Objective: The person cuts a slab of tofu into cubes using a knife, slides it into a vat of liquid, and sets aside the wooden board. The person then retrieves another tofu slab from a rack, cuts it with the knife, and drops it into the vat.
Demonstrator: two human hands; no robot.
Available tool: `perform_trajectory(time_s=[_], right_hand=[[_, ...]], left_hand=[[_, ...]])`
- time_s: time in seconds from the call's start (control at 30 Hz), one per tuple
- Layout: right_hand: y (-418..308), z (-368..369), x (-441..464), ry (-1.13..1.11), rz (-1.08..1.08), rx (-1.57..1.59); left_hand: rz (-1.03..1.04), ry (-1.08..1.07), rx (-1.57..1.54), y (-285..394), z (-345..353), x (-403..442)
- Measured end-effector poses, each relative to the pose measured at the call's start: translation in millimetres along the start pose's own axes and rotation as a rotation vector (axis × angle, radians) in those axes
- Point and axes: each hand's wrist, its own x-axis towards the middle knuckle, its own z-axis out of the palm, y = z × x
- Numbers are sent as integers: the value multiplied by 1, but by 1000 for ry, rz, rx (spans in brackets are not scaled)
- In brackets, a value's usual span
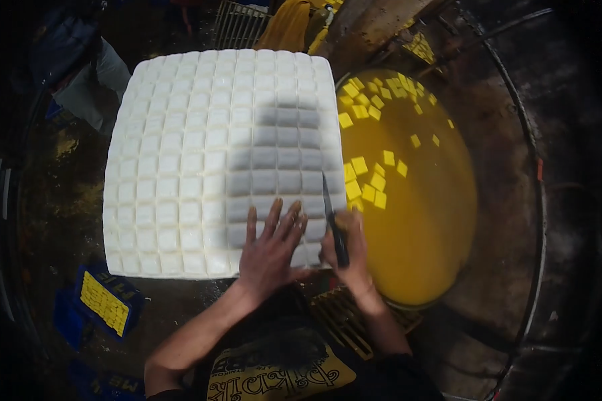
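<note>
A large white slab of tofu [174,160], marked with a grid of squares, lies in front of me. My left hand [267,257] rests on its near part, palm down with fingers spread. A knife [342,247] with a dark handle is gripped in my right hand [356,250]. Its thin blade points away from me along the slab's right side; I cannot tell how deep it reaches. Beside the slab, several yellow tofu squares [358,165] float in a round vat of yellow-orange liquid [421,240]. A shadow covers part of the slab.
Lower left, a blue crate [134,307] holds rows of yellow pieces, with another blue crate [107,382] below. A person in light trousers [99,90] is at the upper left. Wooden slats [341,324] show near my body. An orange cloth [289,28] hangs beyond the slab.
</note>
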Motion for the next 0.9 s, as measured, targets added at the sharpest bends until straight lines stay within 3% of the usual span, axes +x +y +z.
perform_trajectory(time_s=[0.07,0.13,0.27,0.37,0.53,0.57,0.6,0.67,0.73,0.8,0.87,0.9], right_hand=[[-25,-16,-65,8,-48,-122],[-42,-24,-110,11,63,-55],[-27,-17,-132,40,-11,-17],[0,9,-146,133,-191,13],[19,19,-149,154,-247,32],[20,19,-150,172,-256,48],[19,19,-151,187,-260,63],[19,19,-156,200,-241,111],[14,14,-162,217,-212,152],[25,13,-211,144,-162,171],[2,-5,-235,122,-134,155],[-6,-10,-253,46,30,205]], left_hand=[[2,31,-8,1,2,-3],[4,56,9,1,6,-5],[28,78,42,2,12,-7],[34,81,53,0,13,-6],[49,-69,60,15,3,1],[219,-25,32,16,10,2],[225,-37,51,18,8,5],[533,-235,61,21,11,11],[505,-339,76,29,3,14],[543,-187,188,28,11,14],[506,-221,120,33,9,14],[485,-196,100,34,12,15]])
